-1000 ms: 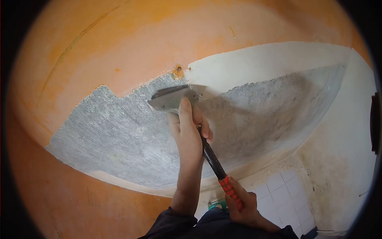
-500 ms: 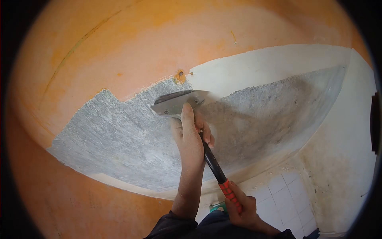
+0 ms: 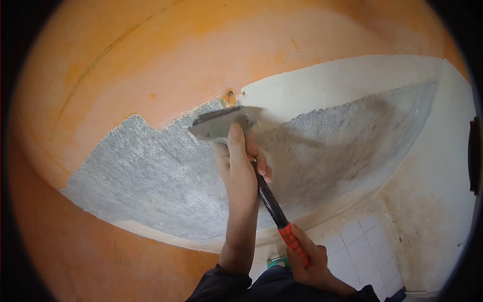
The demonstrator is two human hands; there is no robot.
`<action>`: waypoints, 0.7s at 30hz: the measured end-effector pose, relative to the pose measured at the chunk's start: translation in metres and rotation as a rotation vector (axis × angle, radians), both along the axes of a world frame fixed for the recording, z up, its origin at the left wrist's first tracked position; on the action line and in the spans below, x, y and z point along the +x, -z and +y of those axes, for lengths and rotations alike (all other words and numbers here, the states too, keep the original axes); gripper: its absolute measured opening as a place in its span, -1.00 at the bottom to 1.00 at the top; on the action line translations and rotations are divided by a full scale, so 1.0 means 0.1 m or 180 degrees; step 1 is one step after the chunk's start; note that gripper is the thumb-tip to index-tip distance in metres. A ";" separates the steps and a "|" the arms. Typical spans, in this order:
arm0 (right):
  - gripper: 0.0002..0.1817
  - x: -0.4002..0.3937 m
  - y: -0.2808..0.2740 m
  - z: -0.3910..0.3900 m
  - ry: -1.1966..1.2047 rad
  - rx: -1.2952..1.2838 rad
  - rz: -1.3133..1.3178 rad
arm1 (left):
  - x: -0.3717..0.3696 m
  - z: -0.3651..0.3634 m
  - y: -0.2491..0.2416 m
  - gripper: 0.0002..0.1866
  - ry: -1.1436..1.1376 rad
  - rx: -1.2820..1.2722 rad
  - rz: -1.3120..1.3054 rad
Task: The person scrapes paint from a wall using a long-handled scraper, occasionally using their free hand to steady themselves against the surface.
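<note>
A long-handled wall scraper (image 3: 216,130) with a wide metal head lies against the wall, its head blurred by motion. Just below that head, my left hand (image 3: 242,168) is closed around the upper handle, the thumb pressed along the metal. My right hand (image 3: 314,259) grips the red ribbed end of the black handle (image 3: 270,202), lower and to the right. Around the head is a rough grey scraped patch (image 3: 151,176). Its upper edge meets orange-pink paint (image 3: 191,65) and, to the right, a smooth white band (image 3: 322,85).
A small hole (image 3: 230,94) with an orange rim sits in the wall just above the scraper head. White tiles (image 3: 365,246) show at lower right, beside a stained pale wall (image 3: 422,211). A dark object (image 3: 474,156) stands at the right edge.
The scraper has shifted slightly up and left along the wall, its head now nearer the hole. Both hands keep their hold; my left hand has risen a little with it.
</note>
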State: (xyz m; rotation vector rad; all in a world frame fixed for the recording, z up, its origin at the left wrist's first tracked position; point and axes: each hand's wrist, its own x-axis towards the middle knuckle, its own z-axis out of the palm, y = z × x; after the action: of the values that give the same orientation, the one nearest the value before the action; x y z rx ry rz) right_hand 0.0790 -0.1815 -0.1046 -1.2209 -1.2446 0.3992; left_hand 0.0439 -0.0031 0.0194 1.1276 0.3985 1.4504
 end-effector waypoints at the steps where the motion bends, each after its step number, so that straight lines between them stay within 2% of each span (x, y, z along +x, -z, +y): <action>1: -0.41 0.00 -0.02 -0.02 0.0018 0.0061 -0.0055 | -0.01 -0.01 0.02 -0.71 0.0081 -0.0055 0.0047; 21: -0.42 0.15 -0.13 0.02 -0.0056 -0.0040 -0.0027 | 0.04 0.02 -0.09 -0.74 0.0102 -0.0006 0.0022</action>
State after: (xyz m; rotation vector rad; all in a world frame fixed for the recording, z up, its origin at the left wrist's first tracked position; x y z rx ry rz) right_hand 0.0941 -0.1792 -0.0918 -1.2242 -1.2625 0.4156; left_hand 0.0484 -0.0009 0.0283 1.1331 0.3848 1.4183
